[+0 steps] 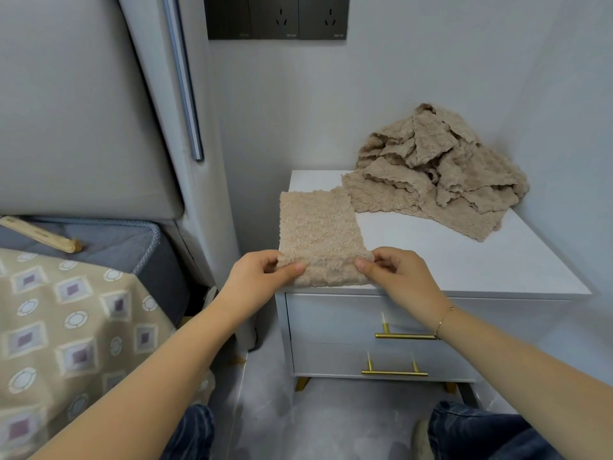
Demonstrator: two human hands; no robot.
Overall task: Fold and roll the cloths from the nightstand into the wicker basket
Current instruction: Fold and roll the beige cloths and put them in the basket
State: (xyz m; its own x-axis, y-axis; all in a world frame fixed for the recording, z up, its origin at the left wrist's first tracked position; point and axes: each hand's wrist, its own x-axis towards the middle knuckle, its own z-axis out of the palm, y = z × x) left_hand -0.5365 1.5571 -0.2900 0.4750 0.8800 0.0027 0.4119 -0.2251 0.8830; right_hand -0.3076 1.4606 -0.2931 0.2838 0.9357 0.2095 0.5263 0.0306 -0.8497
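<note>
A beige fluffy cloth (320, 230) lies flat as a folded strip on the left part of the white nightstand (464, 257). Its near end is turned up into the start of a roll at the front edge. My left hand (262, 272) pinches the left side of that near end. My right hand (394, 273) pinches the right side. A heap of several more beige cloths (438, 174) is piled at the back right corner of the nightstand. No wicker basket is in view.
The nightstand has two drawers with gold handles (404, 335). A bed with a patterned cover (66, 327) and grey padded headboard (83, 111) stands to the left. The wall behind carries dark sockets (277, 16). My knees (481, 433) are below, over a grey floor.
</note>
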